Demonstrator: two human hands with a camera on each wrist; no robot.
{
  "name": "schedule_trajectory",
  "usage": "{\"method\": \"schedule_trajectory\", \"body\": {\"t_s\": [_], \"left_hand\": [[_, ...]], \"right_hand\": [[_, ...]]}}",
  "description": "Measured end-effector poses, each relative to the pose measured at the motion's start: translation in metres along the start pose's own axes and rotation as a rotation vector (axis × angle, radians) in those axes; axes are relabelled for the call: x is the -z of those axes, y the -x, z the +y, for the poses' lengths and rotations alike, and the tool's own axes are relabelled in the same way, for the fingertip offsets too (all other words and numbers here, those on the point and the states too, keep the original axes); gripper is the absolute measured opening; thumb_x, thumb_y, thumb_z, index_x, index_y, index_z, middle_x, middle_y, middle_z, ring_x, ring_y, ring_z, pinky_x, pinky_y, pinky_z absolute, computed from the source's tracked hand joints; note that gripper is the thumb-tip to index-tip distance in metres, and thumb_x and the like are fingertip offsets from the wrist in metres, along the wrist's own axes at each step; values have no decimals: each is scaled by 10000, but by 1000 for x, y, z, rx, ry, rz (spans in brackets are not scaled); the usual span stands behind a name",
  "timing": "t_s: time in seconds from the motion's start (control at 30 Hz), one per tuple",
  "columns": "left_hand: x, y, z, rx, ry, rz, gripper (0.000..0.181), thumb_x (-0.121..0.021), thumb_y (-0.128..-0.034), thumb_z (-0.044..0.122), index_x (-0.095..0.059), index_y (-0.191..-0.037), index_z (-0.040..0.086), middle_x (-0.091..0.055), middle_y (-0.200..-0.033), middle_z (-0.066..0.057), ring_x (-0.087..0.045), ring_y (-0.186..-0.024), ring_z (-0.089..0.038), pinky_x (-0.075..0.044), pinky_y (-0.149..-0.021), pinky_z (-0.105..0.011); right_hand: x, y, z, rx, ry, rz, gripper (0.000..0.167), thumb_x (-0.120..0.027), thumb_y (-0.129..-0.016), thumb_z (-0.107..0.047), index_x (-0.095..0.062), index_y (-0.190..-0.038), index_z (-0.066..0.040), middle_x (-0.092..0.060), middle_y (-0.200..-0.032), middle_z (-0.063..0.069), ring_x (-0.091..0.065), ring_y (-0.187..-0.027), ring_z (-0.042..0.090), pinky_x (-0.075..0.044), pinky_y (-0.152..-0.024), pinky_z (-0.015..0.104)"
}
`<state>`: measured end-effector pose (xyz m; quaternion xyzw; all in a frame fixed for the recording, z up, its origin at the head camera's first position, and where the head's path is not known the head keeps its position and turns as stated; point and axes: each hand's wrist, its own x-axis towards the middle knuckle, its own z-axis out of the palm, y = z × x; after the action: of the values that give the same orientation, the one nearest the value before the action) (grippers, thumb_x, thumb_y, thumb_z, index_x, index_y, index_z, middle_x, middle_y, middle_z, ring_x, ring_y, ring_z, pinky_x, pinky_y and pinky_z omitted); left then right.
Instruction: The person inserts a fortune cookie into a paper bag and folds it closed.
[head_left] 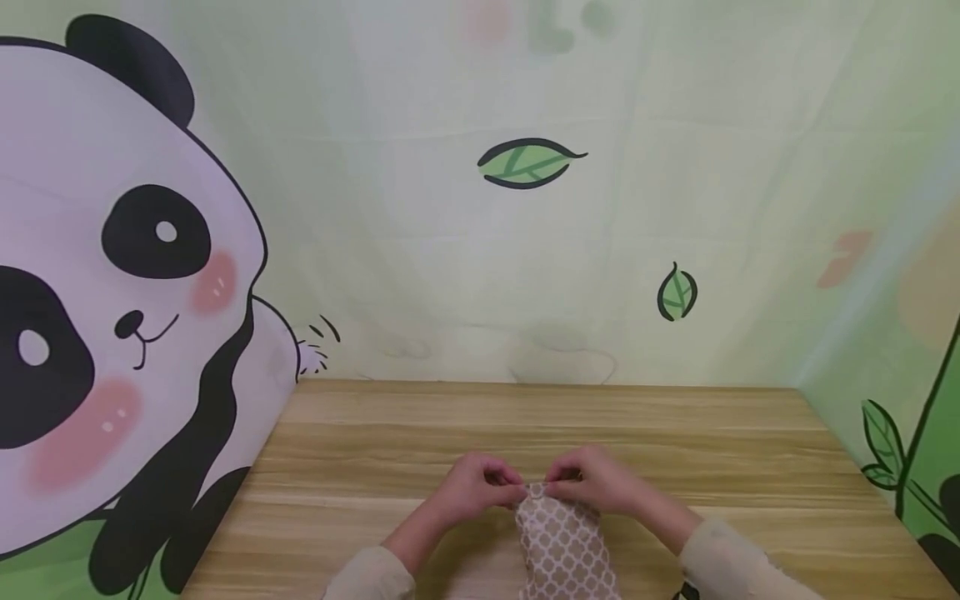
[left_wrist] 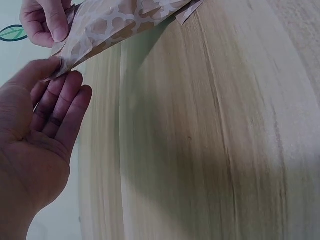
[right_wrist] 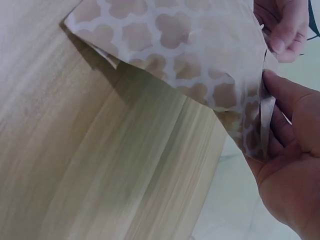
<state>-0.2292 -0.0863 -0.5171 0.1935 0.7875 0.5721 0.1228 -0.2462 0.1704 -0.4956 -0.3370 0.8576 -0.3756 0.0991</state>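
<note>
A brown paper bag (head_left: pixel 566 550) with a white lattice pattern runs from both hands toward the table's near edge. My left hand (head_left: pixel 476 487) pinches one corner of its far end between thumb and fingers. Beside it, my right hand (head_left: pixel 592 482) pinches the same end, close to the left fingertips. In the left wrist view the bag (left_wrist: pixel 112 22) slants above the tabletop, its tip at the left thumb. The right wrist view shows a folded edge of the bag (right_wrist: pixel 240 85) at the right thumb and fingers. The bag's near end is cut off in the head view.
The wood-grain table (head_left: pixel 360 433) reaches back to a pale green cloth backdrop (head_left: pixel 420 250). A large printed panda (head_left: pixel 150 333) covers the left side. Printed leaves (head_left: pixel 525 163) mark the back. A small dark item (head_left: pixel 686 592) shows under the right sleeve.
</note>
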Motion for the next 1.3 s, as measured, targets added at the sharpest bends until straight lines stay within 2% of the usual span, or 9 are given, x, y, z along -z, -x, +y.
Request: {"method": "schedule_trajectory", "body": {"t_s": [0.23,0.43,0.6,0.73,1.0,1.17,1.3], "left_hand": [[-3,-9,2,-28,-71,14,128,-856,-910,172,-811,-965,65,-755,-869,22,-642,-760,-59,-553,-698,-209],[-6,-11,5,-60,-117,9,78,-850,-906,113,-804,-917,51,-752,-827,15,-608,-717,-36,-512,-656,-186],[-7,-12,5,-80,-131,8,60,-847,-907,89,-804,-909,49,-758,-818,-16,-607,-708,-51,-506,-646,-184],[-6,-11,4,-73,-144,16,47,-840,-910,79,-804,-921,52,-751,-824,4,-621,-728,-64,-521,-668,-197],[-5,-10,4,-55,-151,20,87,-852,-897,104,-801,-947,55,-741,-834,29,-633,-750,-74,-543,-696,-210],[-5,-11,5,-47,-142,3,78,-856,-897,110,-801,-940,76,-740,-837,25,-636,-748,-87,-545,-679,-209],[-5,-12,6,-56,-152,-21,74,-850,-893,79,-798,-933,45,-739,-820,20,-630,-728,-85,-542,-659,-201]], "right_hand": [[-4,0,-2,13,-22,37,55,-794,-971,-180,-803,-930,-145,-755,-827,-99,-623,-712,-1,-536,-645,212],[-6,0,-2,20,-53,44,61,-795,-970,-180,-803,-933,-132,-758,-831,-84,-630,-721,8,-545,-659,214],[-3,5,2,-2,-95,31,88,-755,-1004,-187,-801,-994,-112,-769,-907,-56,-670,-809,47,-579,-746,238],[3,11,7,-29,-104,27,91,-723,-1029,-182,-788,-1029,-119,-764,-955,-52,-680,-862,61,-585,-777,247],[0,13,9,-15,-71,68,50,-745,-992,-104,-780,-967,-129,-746,-879,-67,-668,-787,47,-591,-714,248],[-3,13,9,-30,-56,89,56,-765,-974,-100,-776,-949,-148,-740,-868,-87,-670,-786,46,-595,-719,249],[-4,13,9,-23,-52,84,56,-770,-971,-103,-777,-946,-154,-739,-862,-84,-665,-776,45,-592,-709,250]]}}
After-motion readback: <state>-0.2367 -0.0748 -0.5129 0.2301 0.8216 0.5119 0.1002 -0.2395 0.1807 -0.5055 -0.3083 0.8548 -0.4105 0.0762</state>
